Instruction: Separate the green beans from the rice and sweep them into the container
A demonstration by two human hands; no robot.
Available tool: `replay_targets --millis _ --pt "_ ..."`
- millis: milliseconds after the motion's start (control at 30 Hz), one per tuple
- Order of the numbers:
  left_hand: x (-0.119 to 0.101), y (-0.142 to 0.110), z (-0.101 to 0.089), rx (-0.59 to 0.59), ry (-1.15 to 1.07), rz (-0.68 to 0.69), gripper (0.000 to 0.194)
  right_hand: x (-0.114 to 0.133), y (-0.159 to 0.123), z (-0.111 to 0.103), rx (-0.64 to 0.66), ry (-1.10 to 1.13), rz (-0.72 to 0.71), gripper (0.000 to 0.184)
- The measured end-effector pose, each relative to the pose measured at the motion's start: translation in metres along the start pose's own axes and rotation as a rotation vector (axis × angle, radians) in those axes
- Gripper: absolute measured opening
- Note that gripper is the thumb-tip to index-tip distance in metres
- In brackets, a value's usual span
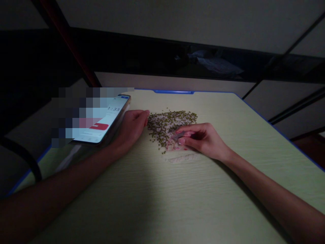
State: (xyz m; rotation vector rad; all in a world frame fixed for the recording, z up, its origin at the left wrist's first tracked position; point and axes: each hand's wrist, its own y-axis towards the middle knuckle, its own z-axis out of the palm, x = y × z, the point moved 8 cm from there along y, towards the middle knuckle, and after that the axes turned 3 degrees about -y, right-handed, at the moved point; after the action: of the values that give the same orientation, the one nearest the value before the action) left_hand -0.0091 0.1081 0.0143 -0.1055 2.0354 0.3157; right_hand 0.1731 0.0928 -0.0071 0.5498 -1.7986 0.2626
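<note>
A loose heap of small green beans [175,117], mixed with whitish grains, is spread on the pale table. My left hand [133,127] rests at the heap's left edge, its fingers curled together; whatever may be inside them is hidden. On the near right side, my right hand [207,140] pinches a small clear plastic bag [175,145] with pink and red print between thumb and fingers. The bag lies low against the near edge of the heap and partly covers it. What the bag contains is hard to make out.
A lit phone [111,110] showing digits and a red button leans at the left beyond my left forearm, with a white cable [68,157] beside it. The wood-grain table [157,196] has a blue rim. Dark furniture with a shelf stands behind it.
</note>
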Motion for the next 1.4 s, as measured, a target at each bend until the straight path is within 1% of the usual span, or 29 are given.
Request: replay_targets --millis 133,433,533,700,900,1000,1200,1400 --pt "0.001 0.000 0.000 0.004 -0.004 -0.008 0.034 0.000 0.000 0.002 0.026 -0.016 -0.017 0.026" --pt "0.001 0.000 0.000 -0.009 0.000 -0.018 0.033 0.004 0.000 0.004 -0.015 -0.088 -0.024 0.028" --pt "0.000 -0.001 0.000 -0.004 -0.010 -0.014 0.033 0.006 0.001 0.008 0.002 -0.105 -0.045 0.028" --pt "0.000 0.000 0.001 0.002 -0.015 0.003 0.034 0.012 0.001 0.021 0.094 -0.104 -0.109 0.026" --pt "0.000 0.000 0.001 0.003 -0.032 0.005 0.034 0.017 0.001 0.028 0.176 -0.083 -0.162 0.024" --pt "-0.002 0.001 0.001 0.009 -0.025 0.010 0.034 0.019 0.000 0.033 0.241 -0.029 -0.158 0.023" --pt "-0.002 0.002 0.000 0.016 -0.017 0.008 0.034 0.021 -0.006 0.039 0.378 0.012 -0.102 0.020" --pt "-0.003 0.000 -0.001 0.013 0.031 -0.008 0.035 0.023 -0.016 0.041 0.565 -0.038 -0.083 0.019"
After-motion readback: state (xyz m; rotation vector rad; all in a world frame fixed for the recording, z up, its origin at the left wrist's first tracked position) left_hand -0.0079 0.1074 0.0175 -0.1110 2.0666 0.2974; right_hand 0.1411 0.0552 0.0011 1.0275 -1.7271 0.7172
